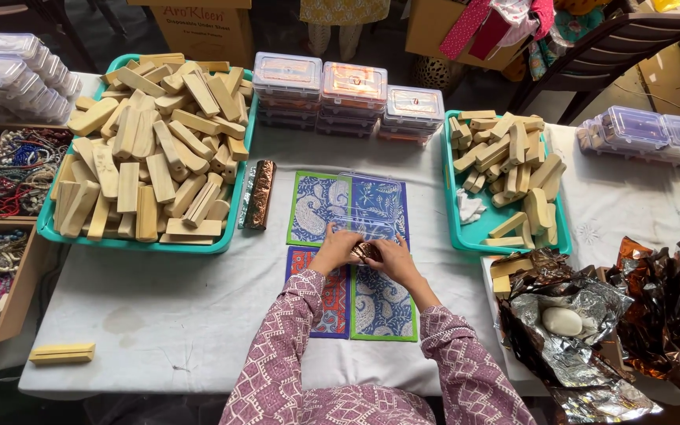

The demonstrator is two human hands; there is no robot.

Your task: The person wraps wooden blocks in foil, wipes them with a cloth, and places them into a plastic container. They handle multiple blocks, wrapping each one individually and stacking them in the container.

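- Left hand (334, 249) and right hand (391, 258) meet at table centre, fingers curled, pinching one small copper-foil-wrapped piece (366, 251) between them.
- Piece held just above a clear plastic box (371, 206) lying on blue paisley-print cards (320, 206).
- Foil-wrapped roll (260, 194) lies beside the big teal tray (234, 212) of wooden blocks (151, 149).
- Smaller teal tray (454, 201) to the right; crumpled foil sheets (572, 330) near the right edge.

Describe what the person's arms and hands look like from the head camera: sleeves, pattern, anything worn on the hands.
Both arms are covered by long sleeves in a pink-mauve fabric printed with a white geometric, diamond-like pattern; the sleeves end at the wrists. The left hand and right hand are bare, with no gloves. Any rings or bangles are too small to make out.
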